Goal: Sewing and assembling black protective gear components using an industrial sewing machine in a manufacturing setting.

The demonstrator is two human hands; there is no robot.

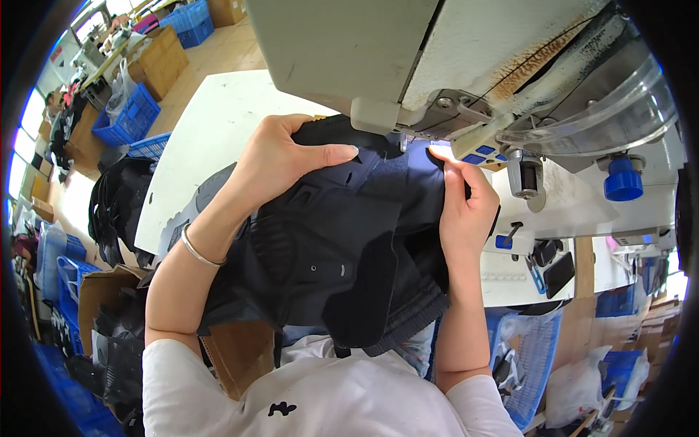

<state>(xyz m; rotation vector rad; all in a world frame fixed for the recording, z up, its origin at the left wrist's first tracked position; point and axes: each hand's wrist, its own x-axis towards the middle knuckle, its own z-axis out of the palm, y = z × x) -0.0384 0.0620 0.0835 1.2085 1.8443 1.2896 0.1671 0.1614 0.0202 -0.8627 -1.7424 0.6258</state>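
A large black fabric piece (pixel 291 247) with moulded panels and a ribbed knit part lies across the white table edge, hanging toward my lap. Its far edge sits beneath the head of a sewing machine (pixel 342 51), by the lit needle area. My left hand (pixel 291 156) grips the piece left of the needle, thumb on top and fingers curled over the far edge. To the right of the needle, my right hand (pixel 467 204) pinches the edge between thumb and forefinger. The needle itself is mostly hidden by the machine head.
Blue-handled thread snips (pixel 536 277) and a black flat object (pixel 560 275) rest on the right of the white table (pixel 211 109). A cardboard box (pixel 98 291) of black pieces stands at my left. A blue basket (pixel 535 371) stands at lower right.
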